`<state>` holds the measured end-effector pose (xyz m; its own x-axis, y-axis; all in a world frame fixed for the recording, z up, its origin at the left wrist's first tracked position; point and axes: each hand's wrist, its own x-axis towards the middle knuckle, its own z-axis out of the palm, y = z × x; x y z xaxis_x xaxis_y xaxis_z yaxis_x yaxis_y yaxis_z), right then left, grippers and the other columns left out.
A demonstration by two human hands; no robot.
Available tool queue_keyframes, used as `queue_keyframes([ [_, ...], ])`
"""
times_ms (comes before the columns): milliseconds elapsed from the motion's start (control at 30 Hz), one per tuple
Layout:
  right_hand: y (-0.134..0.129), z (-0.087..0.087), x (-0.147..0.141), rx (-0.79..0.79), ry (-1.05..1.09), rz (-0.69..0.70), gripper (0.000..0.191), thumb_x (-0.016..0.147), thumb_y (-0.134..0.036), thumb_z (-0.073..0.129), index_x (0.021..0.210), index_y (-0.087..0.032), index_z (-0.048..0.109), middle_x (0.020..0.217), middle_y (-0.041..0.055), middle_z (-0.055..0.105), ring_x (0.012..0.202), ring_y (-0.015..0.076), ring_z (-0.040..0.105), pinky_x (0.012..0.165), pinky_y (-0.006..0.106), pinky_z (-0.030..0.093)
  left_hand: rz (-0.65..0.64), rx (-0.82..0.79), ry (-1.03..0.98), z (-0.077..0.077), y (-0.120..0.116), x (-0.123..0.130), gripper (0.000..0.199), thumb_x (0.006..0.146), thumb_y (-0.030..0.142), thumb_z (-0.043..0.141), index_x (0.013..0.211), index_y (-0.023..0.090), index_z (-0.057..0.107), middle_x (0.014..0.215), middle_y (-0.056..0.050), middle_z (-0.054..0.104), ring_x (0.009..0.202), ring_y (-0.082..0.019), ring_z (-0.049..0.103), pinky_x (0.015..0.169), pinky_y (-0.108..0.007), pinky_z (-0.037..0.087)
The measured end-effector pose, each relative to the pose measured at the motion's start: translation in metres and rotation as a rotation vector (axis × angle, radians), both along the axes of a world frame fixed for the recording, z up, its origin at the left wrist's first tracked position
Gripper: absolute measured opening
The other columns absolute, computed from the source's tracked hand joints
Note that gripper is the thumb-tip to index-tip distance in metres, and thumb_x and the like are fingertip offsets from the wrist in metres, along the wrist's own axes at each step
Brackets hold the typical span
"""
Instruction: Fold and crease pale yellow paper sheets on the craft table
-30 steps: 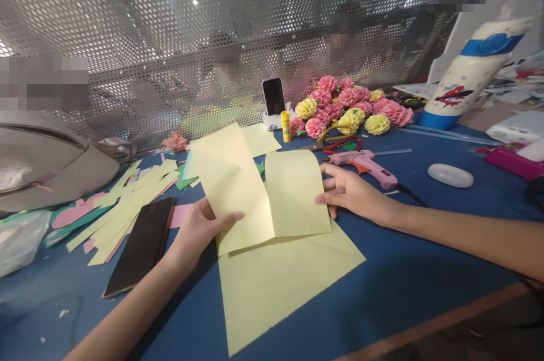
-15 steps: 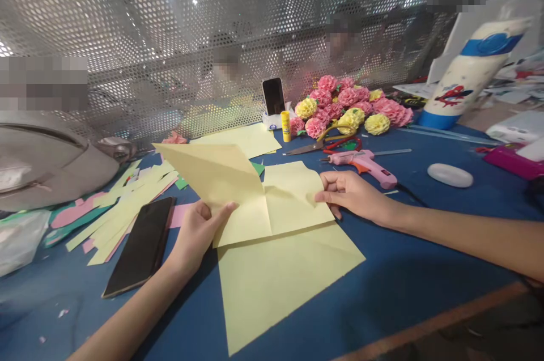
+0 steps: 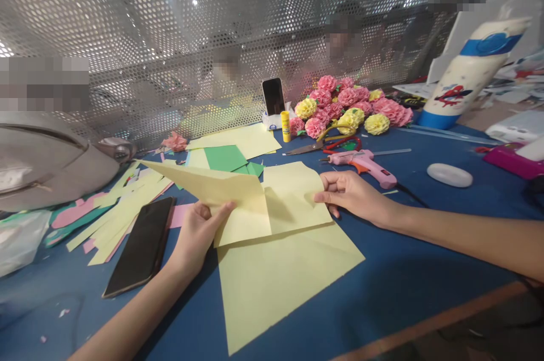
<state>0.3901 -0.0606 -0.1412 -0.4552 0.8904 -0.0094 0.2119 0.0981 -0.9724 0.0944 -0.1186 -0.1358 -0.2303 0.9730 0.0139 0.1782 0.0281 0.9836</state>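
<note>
A creased sheet of pale yellow paper (image 3: 293, 202) is held between both hands, its left part standing up as a raised flap. My left hand (image 3: 198, 230) pinches its lower left edge, thumb on top. At the right edge, my right hand (image 3: 351, 196) grips the paper between thumb and curled fingers. Beneath lies another flat yellow sheet (image 3: 280, 281), partly covered by the held one. Green paper (image 3: 225, 158) shows behind the raised flap.
A dark phone (image 3: 140, 247) and paper strips (image 3: 123, 213) lie left, near a grey bag (image 3: 46, 162). Behind are a glue stick (image 3: 285, 126), scissors (image 3: 310, 147) and pink and yellow paper flowers (image 3: 340, 103). A pink glue gun (image 3: 361, 162) and a bottle (image 3: 471, 75) are right.
The raised left flap of the yellow paper has tipped lower, uncovering more green paper behind it. Both hands keep their grip in nearly the same place.
</note>
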Motion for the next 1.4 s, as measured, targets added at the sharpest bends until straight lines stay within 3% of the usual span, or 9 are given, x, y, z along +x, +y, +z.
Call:
queue_keyframes([
  [200,0.001,-0.002,0.001,0.011,0.014,0.005,0.044,0.072,-0.055,0.078,0.069,-0.019,0.053,0.053,-0.0044,0.056,0.044,0.0097,0.052,0.048,0.024,0.040,-0.007,0.017,-0.011,-0.002,0.002,-0.002,0.034,0.064,0.047,0.085,0.064,0.019,0.065,0.067,-0.004,0.073,0.064,-0.021,0.067,0.050,-0.025,0.047],
  [400,0.000,-0.003,0.001,0.018,0.034,0.008,0.044,0.072,-0.055,0.078,0.068,-0.019,0.053,0.054,-0.0043,0.055,0.045,0.0090,0.053,0.047,0.022,0.040,-0.007,0.022,-0.036,-0.004,0.002,-0.003,0.035,0.068,0.045,0.084,0.060,0.019,0.062,0.069,-0.003,0.074,0.061,-0.017,0.066,0.056,-0.024,0.052],
  [500,0.000,-0.003,0.001,0.020,0.024,0.003,0.045,0.072,-0.056,0.078,0.068,-0.019,0.052,0.053,-0.0045,0.055,0.045,0.0090,0.053,0.047,0.022,0.041,-0.017,-0.009,-0.032,-0.003,0.001,-0.004,0.032,0.070,0.047,0.083,0.078,0.018,0.071,0.079,-0.004,0.077,0.067,-0.020,0.070,0.060,-0.026,0.054],
  [667,0.001,-0.004,0.001,0.053,0.050,-0.021,0.046,0.077,-0.058,0.073,0.074,-0.021,0.046,0.056,-0.0066,0.054,0.042,0.0102,0.056,0.043,0.023,0.043,-0.108,-0.011,-0.036,0.001,0.000,-0.002,0.046,0.068,0.049,0.083,0.099,0.017,0.072,0.103,-0.010,0.078,0.090,-0.029,0.074,0.071,-0.032,0.058],
  [733,0.000,-0.005,0.002,0.060,0.069,-0.020,0.043,0.081,-0.057,0.070,0.079,-0.022,0.044,0.055,-0.0078,0.053,0.041,0.0116,0.058,0.041,0.022,0.041,-0.089,-0.009,0.045,0.002,-0.001,-0.001,0.039,0.067,0.048,0.083,0.089,0.017,0.073,0.095,-0.009,0.079,0.082,-0.027,0.074,0.063,-0.029,0.057],
  [800,-0.001,-0.005,0.002,0.058,0.078,-0.015,0.041,0.083,-0.055,0.069,0.082,-0.023,0.042,0.055,-0.0079,0.054,0.042,0.0134,0.060,0.040,0.022,0.041,-0.025,0.003,0.165,0.003,-0.002,0.002,0.032,0.067,0.047,0.082,0.071,0.018,0.069,0.072,-0.005,0.076,0.062,-0.022,0.070,0.047,-0.024,0.050],
  [933,-0.004,-0.003,0.001,0.064,0.078,-0.015,0.041,0.082,-0.056,0.069,0.085,-0.023,0.044,0.063,-0.0038,0.061,0.046,0.0155,0.063,0.040,0.024,0.044,-0.021,-0.003,0.255,0.006,-0.004,0.007,0.041,0.071,0.051,0.076,0.053,0.021,0.056,0.047,0.001,0.060,0.036,-0.014,0.054,0.033,-0.023,0.035],
  [1167,-0.002,-0.001,-0.001,0.027,0.096,0.003,0.043,0.080,-0.057,0.070,0.094,-0.022,0.048,0.067,-0.0010,0.064,0.052,0.0193,0.068,0.040,0.025,0.044,0.011,-0.011,0.253,0.009,-0.007,0.010,0.061,0.070,0.055,0.075,0.043,0.025,0.029,0.037,0.003,0.044,0.035,-0.013,0.050,0.033,-0.022,0.032],
  [1400,-0.002,-0.001,-0.001,0.026,0.109,0.032,0.040,0.084,-0.054,0.068,0.092,-0.022,0.044,0.066,-0.0020,0.063,0.054,0.0205,0.071,0.039,0.022,0.043,-0.004,0.018,0.210,0.010,-0.005,0.011,0.054,0.070,0.048,0.074,0.043,0.024,0.033,0.032,0.006,0.036,0.031,-0.011,0.046,0.031,-0.020,0.028],
])
